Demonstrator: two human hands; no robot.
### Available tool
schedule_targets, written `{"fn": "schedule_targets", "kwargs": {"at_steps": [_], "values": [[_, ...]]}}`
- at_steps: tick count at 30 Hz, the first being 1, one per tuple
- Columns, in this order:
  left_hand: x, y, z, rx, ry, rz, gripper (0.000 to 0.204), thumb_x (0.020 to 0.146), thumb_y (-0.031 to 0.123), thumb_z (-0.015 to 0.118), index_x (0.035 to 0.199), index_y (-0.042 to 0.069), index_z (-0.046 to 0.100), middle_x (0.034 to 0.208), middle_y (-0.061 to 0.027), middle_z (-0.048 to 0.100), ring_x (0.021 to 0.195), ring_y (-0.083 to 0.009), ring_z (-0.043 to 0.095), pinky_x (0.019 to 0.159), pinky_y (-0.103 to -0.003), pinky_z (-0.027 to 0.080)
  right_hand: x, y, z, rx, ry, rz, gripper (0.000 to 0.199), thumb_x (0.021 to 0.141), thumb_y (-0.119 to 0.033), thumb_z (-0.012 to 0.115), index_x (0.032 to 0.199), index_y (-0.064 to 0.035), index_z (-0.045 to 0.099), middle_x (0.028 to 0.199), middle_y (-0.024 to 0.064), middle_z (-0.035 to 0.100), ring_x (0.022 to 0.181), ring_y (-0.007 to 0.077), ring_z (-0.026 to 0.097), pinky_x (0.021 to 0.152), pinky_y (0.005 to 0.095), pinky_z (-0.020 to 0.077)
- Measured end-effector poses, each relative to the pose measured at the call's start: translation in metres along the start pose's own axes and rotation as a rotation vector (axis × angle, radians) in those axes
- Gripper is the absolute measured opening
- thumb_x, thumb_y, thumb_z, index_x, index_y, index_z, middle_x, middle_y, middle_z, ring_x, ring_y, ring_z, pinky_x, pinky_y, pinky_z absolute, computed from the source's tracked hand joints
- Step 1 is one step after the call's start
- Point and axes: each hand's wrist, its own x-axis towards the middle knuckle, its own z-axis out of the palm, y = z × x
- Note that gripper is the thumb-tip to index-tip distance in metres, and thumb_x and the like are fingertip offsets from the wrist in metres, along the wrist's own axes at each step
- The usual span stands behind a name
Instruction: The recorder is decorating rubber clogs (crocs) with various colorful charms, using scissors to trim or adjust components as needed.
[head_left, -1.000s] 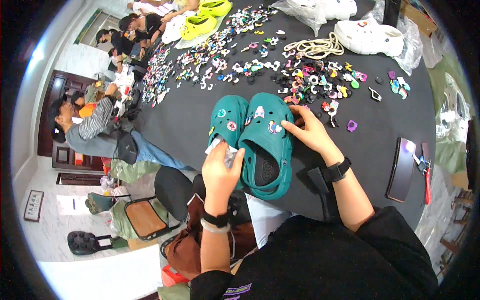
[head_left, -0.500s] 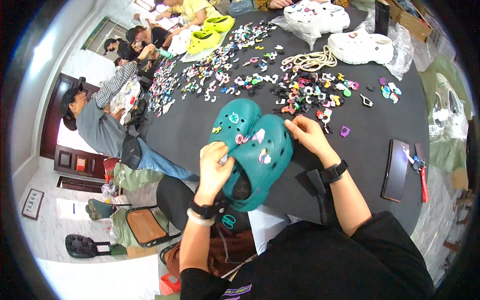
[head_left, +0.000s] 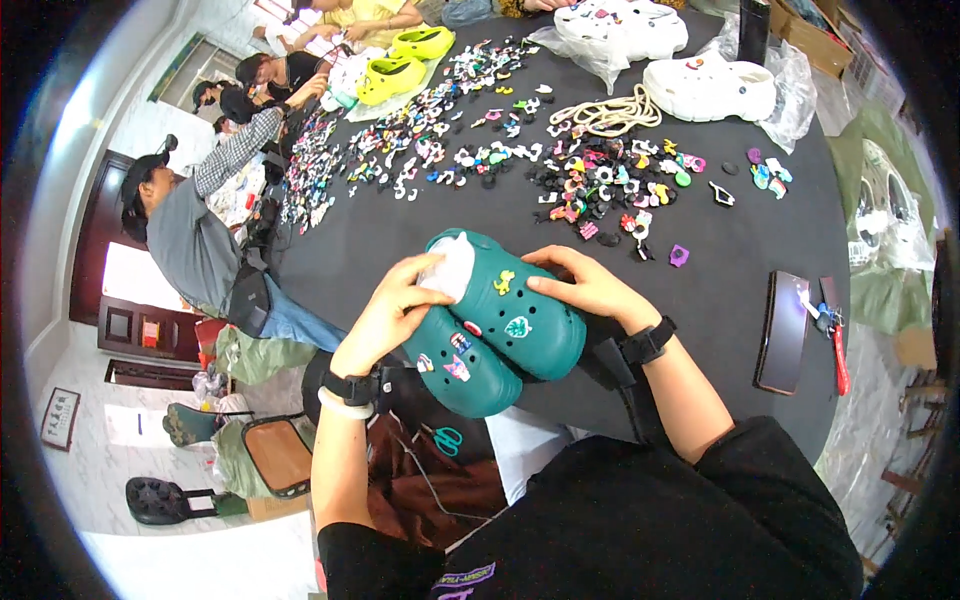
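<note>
Two teal clogs (head_left: 500, 325) studded with small charms are stacked together and lifted above the near edge of the dark round table (head_left: 700, 330). My left hand (head_left: 385, 315) grips their left side, with a bit of white plastic (head_left: 448, 270) pressed between fingers and shoe. My right hand (head_left: 590, 285) clasps the upper clog from the right. Both wrists wear dark bands.
Several loose shoe charms (head_left: 600, 190) lie spread over the table's middle and far side. White clogs in plastic (head_left: 710, 90), a coiled cream cord (head_left: 610, 115) and yellow-green clogs (head_left: 400, 65) sit at the back. A dark phone (head_left: 782, 330) and red-tagged keys (head_left: 832, 335) lie right. Other people (head_left: 190, 235) sit left.
The two teal clogs lay side by side on the table; now both hands have lifted them, turned them and pressed them together toward me.
</note>
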Motion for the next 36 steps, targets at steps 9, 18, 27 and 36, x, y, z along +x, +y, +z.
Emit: {"fn": "schedule_targets", "kwargs": {"at_steps": [9,18,27,36], "values": [[-0.074,0.01,0.043,-0.025,0.699,-0.399,0.055,0.082,-0.004,0.066,0.134,0.006,0.053,0.139,-0.0104,0.05,0.124,-0.023,0.05,0.1,-0.035,0.042,0.001,0.0,-0.011,0.028,-0.103,0.093,0.065,0.088,-0.043,0.068,0.136,-0.0024,0.05,0.13,0.0164,0.058,0.117,0.0241,0.056,0.099,0.0384,0.0456],[-0.114,0.067,0.154,-0.372,0.675,-0.628,0.141,0.05,0.03,0.096,0.151,-0.004,0.004,0.154,-0.0215,0.018,0.141,-0.0317,0.027,0.116,-0.041,0.025,-0.01,-0.012,-0.029,-0.036,-0.465,0.009,0.127,0.053,-0.021,0.095,0.152,-0.0027,0.019,0.155,0.0143,0.029,0.142,0.0243,0.031,0.117,0.0381,0.0249],[-0.128,0.016,0.139,-0.339,0.687,-0.615,0.141,0.047,0.024,0.095,0.152,0.0,0.005,0.156,-0.0222,0.016,0.143,-0.0366,0.022,0.117,-0.044,0.024,-0.004,-0.005,0.014,-0.099,-0.308,-0.011,0.126,0.053,-0.021,0.095,0.153,-0.0037,0.02,0.156,0.0122,0.028,0.14,0.0233,0.033,0.116,0.0388,0.0264],[-0.128,0.019,0.145,-0.39,0.744,-0.591,0.14,0.048,0.023,0.095,0.153,0.0,0.005,0.155,-0.0225,0.018,0.143,-0.0365,0.023,0.117,-0.044,0.024,-0.002,-0.011,0.015,0.016,-0.334,0.078,0.129,0.054,-0.023,0.095,0.153,-0.0038,0.016,0.156,0.0128,0.028,0.143,0.0237,0.029,0.117,0.0382,0.0225]]}}
